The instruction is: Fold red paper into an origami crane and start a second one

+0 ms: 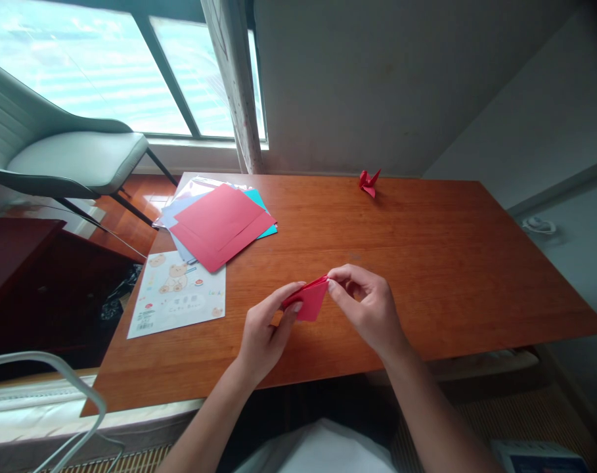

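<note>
A small piece of folded red paper [312, 303] is held up between my two hands above the near part of the wooden table. My left hand [267, 332] is closed on its left corner, thumb in front and fingers behind. At the upper right corner, my right hand [366, 299] pinches the paper between thumb and fingertips. The folded paper has several layers along its top edge. Toward the table's far edge stands a red origami crane [369, 182], apart from both hands.
Red paper sheets [222, 226] lie over blue and pale sheets at the table's far left. A white bear-print sheet [180, 295] lies nearer. The wooden table [450, 263] reaches right toward the wall. A chair [76, 157] stands by the window, left.
</note>
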A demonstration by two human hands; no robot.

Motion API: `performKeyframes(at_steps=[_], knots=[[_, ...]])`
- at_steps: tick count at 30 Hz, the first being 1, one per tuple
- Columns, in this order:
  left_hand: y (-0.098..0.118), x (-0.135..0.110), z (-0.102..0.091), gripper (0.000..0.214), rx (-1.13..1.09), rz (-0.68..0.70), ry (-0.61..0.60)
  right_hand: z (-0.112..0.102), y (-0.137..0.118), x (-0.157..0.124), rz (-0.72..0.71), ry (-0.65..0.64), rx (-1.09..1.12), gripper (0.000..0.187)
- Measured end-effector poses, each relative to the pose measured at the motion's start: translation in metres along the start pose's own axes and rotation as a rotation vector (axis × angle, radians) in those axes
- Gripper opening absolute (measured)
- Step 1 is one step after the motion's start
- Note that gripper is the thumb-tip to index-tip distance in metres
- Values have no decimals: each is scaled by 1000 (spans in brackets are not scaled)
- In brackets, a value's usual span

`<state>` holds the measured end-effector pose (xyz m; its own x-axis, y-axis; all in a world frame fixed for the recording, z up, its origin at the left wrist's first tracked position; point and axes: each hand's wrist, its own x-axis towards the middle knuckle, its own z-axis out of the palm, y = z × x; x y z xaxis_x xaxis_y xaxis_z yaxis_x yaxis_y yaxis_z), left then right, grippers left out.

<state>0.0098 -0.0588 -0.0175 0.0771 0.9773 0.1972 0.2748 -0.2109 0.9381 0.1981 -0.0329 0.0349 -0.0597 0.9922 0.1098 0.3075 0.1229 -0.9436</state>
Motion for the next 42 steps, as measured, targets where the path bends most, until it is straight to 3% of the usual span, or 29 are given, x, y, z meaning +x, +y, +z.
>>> performKeyframes(at_steps=[4,10,16,24,33,42], knots=[[-6,1,3,33,-11,15,11,1,5,1,-33,16,-9,12],[-8,2,5,13,13,40,140,5,8,-4,10,155,39,12],[-5,2,6,17,130,256,181,13,4,-11,-49,111,79,6],[-7,0,7,24,235,391,208,9,-5,-11,-108,98,39,7],[-15,-5,8,26,422,518,206,4,-11,-9,-58,93,-141,8],[-8,-5,10,22,538,576,207,-2,-4,-2,52,32,-119,16]])
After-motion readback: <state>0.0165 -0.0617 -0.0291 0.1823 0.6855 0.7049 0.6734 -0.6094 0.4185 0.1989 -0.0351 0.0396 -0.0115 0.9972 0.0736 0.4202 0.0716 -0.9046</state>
